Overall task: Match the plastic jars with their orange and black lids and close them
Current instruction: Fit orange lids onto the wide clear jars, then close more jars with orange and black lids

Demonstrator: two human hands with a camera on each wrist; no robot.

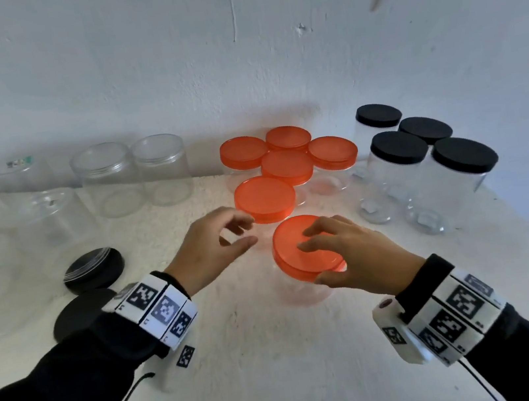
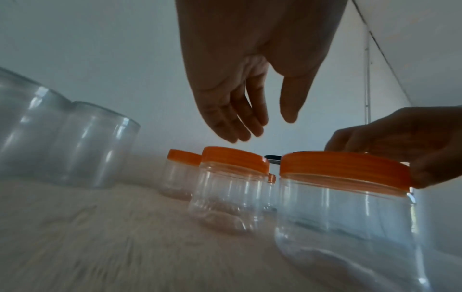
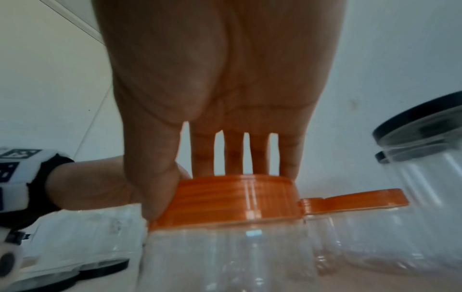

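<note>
right hand (image 1: 351,252) grips the orange lid (image 1: 302,249) on the near jar (image 2: 345,213), likely screwing it shut. left hand (image 1: 209,243) hovers beside, fingers loose, holding nothing. next: steady the jar, finish the twist. white table (image 1: 246,359), bare wall (image 1: 164,60) behind.

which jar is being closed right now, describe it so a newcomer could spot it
Start at the cluster of orange-lidded jars in the middle of the white table, against the wall. The jar being closed stands nearest the person, in front of that cluster. It alone has the right hand gripping its orange lid.
</note>
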